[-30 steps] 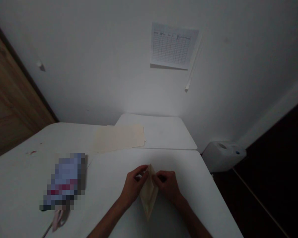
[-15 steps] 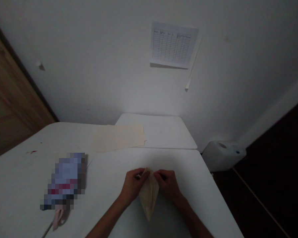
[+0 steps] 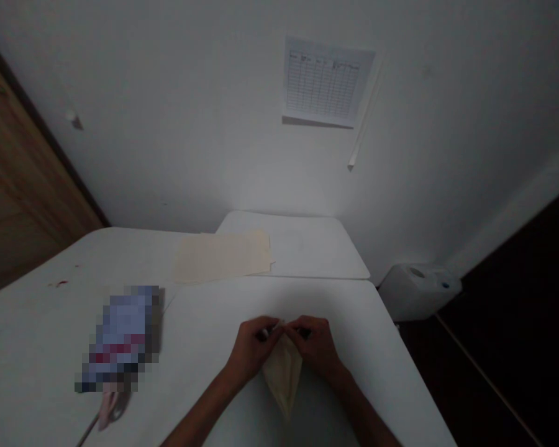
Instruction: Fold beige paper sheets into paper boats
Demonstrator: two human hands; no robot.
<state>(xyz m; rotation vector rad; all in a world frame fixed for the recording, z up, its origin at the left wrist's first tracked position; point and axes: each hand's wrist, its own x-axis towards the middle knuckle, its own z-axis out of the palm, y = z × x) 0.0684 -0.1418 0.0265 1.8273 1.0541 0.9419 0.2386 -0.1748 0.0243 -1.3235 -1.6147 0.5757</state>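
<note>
Between my hands is a piece of cream paper [image 3: 283, 377] folded to a long shape, its narrow point turned down toward me. My left hand [image 3: 255, 341] pinches its top edge from the left, thumb and fingers closed. From the right, my right hand [image 3: 315, 340] pinches the same top edge, and the fingertips of both hands almost meet there. The fingers hide the upper part of the folds. Farther back, a stack of flat cream paper sheets [image 3: 223, 256] lies on the white table [image 3: 205, 335], partly over a white board [image 3: 314, 247].
A blurred blue and red packet [image 3: 121, 332] lies to the left, with a pinkish strap [image 3: 107, 406] below it. A printed sheet [image 3: 326, 81] hangs on the wall. Beyond the table's right edge stands a white plastic container [image 3: 417, 292]. A wooden door [image 3: 23, 167] is at the left.
My fingertips have come closer together over the paper's top edge, covering more of it. The lower point of the paper has swung slightly to the right.
</note>
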